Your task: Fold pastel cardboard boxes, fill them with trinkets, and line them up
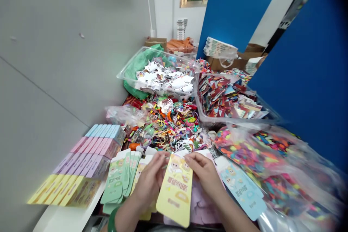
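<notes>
A flat yellow printed card packet is held upright between my two hands at the bottom centre. My right hand pinches its top right corner between thumb and fingers. My left hand is at its upper left edge, fingers bent; what its fingertips touch is partly hidden behind the packet. Green card packets fan out left of my left hand, and more yellow ones lie partly beneath that hand. Purple packets lie under my right forearm. Blue packets rest to the right.
Boxes in yellow, purple, pink and blue rows stand at left. Small colourful bands and trinkets heap mid-table. Behind are clear bins of white cutouts and cards. Plastic bags of bright pieces lie at right, near a blue panel.
</notes>
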A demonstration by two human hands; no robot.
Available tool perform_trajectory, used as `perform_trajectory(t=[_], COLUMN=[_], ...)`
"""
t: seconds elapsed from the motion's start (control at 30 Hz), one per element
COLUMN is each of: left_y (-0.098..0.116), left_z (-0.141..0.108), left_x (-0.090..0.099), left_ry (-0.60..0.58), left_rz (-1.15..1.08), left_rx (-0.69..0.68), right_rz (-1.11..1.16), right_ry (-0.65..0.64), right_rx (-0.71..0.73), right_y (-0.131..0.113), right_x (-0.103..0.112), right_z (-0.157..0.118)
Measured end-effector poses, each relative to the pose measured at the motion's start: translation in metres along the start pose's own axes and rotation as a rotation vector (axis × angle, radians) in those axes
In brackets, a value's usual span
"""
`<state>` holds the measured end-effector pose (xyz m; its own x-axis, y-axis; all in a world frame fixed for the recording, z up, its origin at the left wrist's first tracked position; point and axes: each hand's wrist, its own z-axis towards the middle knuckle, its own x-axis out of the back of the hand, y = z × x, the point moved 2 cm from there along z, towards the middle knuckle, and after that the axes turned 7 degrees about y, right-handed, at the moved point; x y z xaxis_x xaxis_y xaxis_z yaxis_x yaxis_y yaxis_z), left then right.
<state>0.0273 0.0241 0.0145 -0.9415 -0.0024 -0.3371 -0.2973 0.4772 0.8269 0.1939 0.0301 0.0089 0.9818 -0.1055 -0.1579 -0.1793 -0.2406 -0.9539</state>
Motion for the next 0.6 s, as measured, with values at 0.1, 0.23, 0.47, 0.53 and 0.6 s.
perform_trajectory(t=[0.1,0.23,0.47,0.53,0.6], left_y=[0.004,0.003,-0.004,-0.007,-0.009], left_z=[0.0,-0.005,-0.002,-0.001,-0.001], left_x=[0.008,0.01,0.033,0.039,0.041], left_ry=[-0.06,-0.22,0.127,0.163,0.176], left_rz=[0.366,0.633,0.276,0.201,0.169], left_rx=[-0.437,-0.57,-0.269,-0.23,-0.231], right_rz=[0.052,-0.205,-0.822,-0.924,-1.017], right_ry=[-0.063,-0.218,0.326,0.541,0.688], right_rx=[-0.154,-0.043,0.368,0.349,0.27], right_y=[0.004,0.009,-0.068,-0.102,-0.127], right_x=[-0.002,-0.004,0.062,0.094,0.125], right_z=[0.005,0.012,0.085,0.117,0.149])
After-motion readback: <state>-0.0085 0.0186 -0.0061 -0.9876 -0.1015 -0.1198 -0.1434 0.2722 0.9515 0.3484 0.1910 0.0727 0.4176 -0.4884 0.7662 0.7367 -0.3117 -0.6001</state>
